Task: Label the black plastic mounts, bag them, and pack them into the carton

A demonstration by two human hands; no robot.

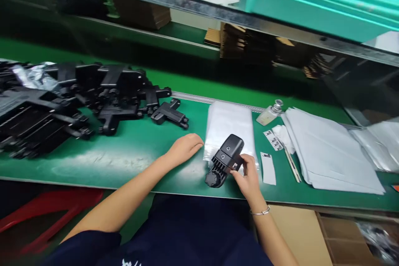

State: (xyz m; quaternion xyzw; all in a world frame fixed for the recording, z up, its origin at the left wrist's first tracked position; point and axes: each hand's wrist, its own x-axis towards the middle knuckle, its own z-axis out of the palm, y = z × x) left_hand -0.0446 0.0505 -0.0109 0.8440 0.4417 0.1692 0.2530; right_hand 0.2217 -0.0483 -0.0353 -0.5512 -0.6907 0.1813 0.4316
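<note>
My right hand [248, 178] is closed around the lower right side of a black plastic clamp-like part [229, 151] with two screws, ribs and a star-shaped knob [213, 179]. A small pale label shows beside my thumb. The part is tilted over the near end of a stack of clear zip plastic bags [232, 118]. My left hand [186, 148] lies palm down at the left edge of that stack. Its fingers are drawn together, with the fingertips at a corner of the bags; how firmly they grip is hard to see.
Many black plastic parts [109, 91] are heaped on the green table [137, 149] at left. To the right lie a small glass bottle [268, 115], a label sheet [273, 140], a white strip [268, 169], a pen-like stick [293, 164] and white sheets [333, 149]. A shelf edge [193, 2] carries a teal bin [324, 4].
</note>
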